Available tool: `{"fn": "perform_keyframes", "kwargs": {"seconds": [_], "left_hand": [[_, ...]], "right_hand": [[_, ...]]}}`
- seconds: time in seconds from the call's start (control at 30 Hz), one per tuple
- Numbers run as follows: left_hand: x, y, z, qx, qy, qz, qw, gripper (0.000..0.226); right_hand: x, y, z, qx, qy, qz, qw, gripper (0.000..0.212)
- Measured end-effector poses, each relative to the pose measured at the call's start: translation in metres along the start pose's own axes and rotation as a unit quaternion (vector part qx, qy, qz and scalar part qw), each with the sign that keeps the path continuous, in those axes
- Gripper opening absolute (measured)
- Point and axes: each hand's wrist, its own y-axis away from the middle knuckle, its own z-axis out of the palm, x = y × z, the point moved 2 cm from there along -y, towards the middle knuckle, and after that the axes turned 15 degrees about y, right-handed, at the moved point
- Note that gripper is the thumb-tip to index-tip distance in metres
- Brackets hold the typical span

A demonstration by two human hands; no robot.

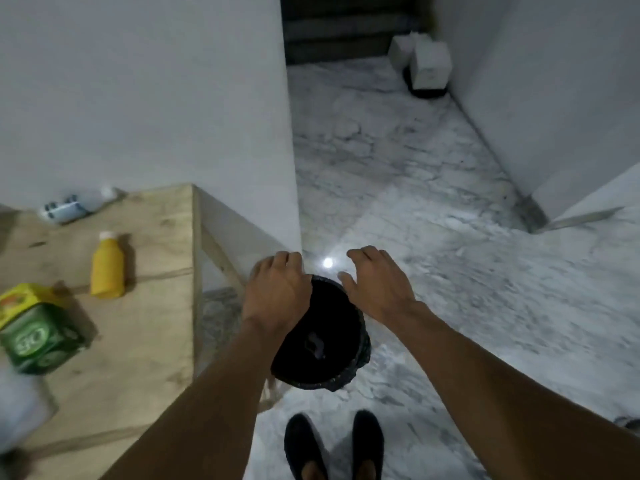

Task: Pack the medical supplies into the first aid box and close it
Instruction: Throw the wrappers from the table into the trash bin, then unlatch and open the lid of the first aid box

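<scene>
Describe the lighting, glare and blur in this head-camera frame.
Head view: dim, bluish indoor light; one bright glare spot reflects off the marble floor between the left hand and right hand; the green box and the frame's lower-left corner are blurred; wide-angle distortion bends the wooden table edge.

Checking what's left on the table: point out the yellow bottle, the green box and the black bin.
yellow bottle [107,268]: head view, middle of its body.
green box [41,336]: head view, its green side face.
black bin [329,337]: head view, dark inside between the hands.
</scene>
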Motion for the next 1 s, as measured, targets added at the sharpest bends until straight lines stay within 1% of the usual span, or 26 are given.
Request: {"fn": "perform_keyframes", "kwargs": {"seconds": [0.17,0.3,0.43,0.5,0.67,0.83,1.0], "left_hand": [[0.013,0.008,-0.117,0.102,-0.027,0.054,0.993,0.040],[0.010,0.031,-0.173,0.158,-0.044,0.059,0.985,0.036],[0.001,0.078,-0.215,0.209,-0.058,0.040,0.975,0.033],[-0.008,0.109,-0.228,0.222,-0.065,0.017,0.973,0.033],[-0.046,0.197,-0.248,0.230,-0.086,-0.054,0.968,0.029],[-0.096,0.280,-0.264,0.220,-0.076,-0.119,0.965,0.035],[-0.161,0.332,-0.284,0.235,-0.049,-0.147,0.959,0.040]], "right_hand": [[-0.034,0.020,-0.099,0.092,0.012,-0.007,0.996,0.047],[-0.066,0.035,-0.139,0.129,0.014,-0.023,0.991,0.050],[-0.111,0.058,-0.169,0.181,0.034,-0.076,0.980,0.047],[-0.135,0.072,-0.176,0.194,0.042,-0.107,0.974,0.045],[-0.199,0.110,-0.172,0.188,0.029,-0.178,0.966,0.045],[-0.274,0.151,-0.156,0.170,0.030,-0.230,0.958,0.045],[-0.358,0.172,-0.140,0.157,0.045,-0.252,0.954,0.041]]}}
